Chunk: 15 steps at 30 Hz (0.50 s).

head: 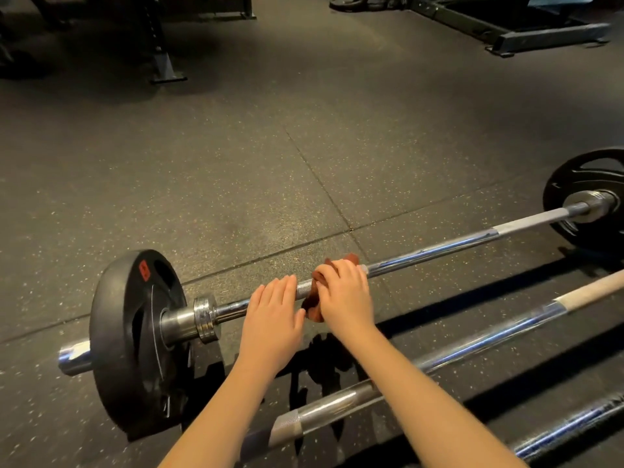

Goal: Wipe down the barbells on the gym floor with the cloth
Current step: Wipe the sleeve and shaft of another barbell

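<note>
Right hand (344, 292) grips crumpled brown cloth (314, 307) round knurled barbell (439, 248).

Speckled rubber floor (236, 163), loaded barbell (439, 248), second bar (489, 342) alongside, third bar (570, 428) nearest

Ahead of me spreads the dark rubber floor (219, 157), flecked with pale speckles, its tile seams (319, 184) meeting in a cross. Far left stands a black rack leg (162, 59) on a flat foot. Far right there is a low steel frame (526, 33), with a dark weight plate (351, 1) lying by it.
</note>
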Tool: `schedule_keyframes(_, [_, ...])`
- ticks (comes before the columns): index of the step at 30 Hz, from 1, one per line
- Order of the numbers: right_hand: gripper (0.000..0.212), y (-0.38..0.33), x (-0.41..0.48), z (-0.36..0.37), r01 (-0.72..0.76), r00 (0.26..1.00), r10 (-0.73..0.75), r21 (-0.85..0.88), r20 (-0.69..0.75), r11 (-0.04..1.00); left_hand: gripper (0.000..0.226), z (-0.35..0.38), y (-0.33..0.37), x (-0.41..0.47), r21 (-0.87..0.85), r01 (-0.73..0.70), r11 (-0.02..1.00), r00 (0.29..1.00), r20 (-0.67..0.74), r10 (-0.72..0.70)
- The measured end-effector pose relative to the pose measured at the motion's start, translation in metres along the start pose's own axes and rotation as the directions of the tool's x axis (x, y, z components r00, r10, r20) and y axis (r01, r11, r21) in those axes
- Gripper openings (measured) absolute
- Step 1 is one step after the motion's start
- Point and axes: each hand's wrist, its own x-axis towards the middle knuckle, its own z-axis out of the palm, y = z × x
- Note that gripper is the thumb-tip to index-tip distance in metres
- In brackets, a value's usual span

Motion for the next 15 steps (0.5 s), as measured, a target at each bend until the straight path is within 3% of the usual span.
schedule_keyframes(3, [0.043, 0.035, 0.021, -0.018, 0.153, 0.983, -0.145, -0.073, 0.111, 0.985, 0.062, -0.002, -0.002, -0.002, 0.015, -0.02, 1.0, 1.0, -0.014, 0.02])
schedule_keyframes(5, [0.048, 0.044, 0.031, -0.022, 0.017, 0.996, -0.009, -0.096, 0.088, 0.995, 0.058, -0.003, 0.0, -0.002, -0.009, -0.02, 1.0, 1.0, 0.009, 0.02])
schedule_keyframes(8, [0.033, 0.008, 0.016, -0.007, -0.271, 0.963, 0.27, -0.031, -0.02, 0.962, 0.056, -0.002, 0.003, 0.0, -0.018, -0.011, 1.0, 1.0, 0.026, 0.012])
schedule_keyframes(10, [0.031, -0.007, 0.001, 0.002, -0.176, 0.982, 0.176, 0.01, -0.062, 0.984, 0.058, -0.003, 0.003, -0.001, -0.007, -0.007, 1.0, 1.0, 0.023, 0.007])
schedule_keyframes(13, [0.038, 0.018, 0.007, -0.011, 0.115, 0.989, -0.115, 0.013, 0.088, 0.993, 0.063, 0.0, -0.003, -0.001, 0.011, -0.019, 1.0, 1.0, -0.005, 0.019])
schedule_keyframes(15, [0.04, 0.04, 0.024, -0.023, 0.116, 0.986, -0.108, -0.059, 0.126, 0.992, 0.066, -0.001, -0.003, -0.003, 0.016, -0.031, 0.999, 0.999, -0.006, 0.031])
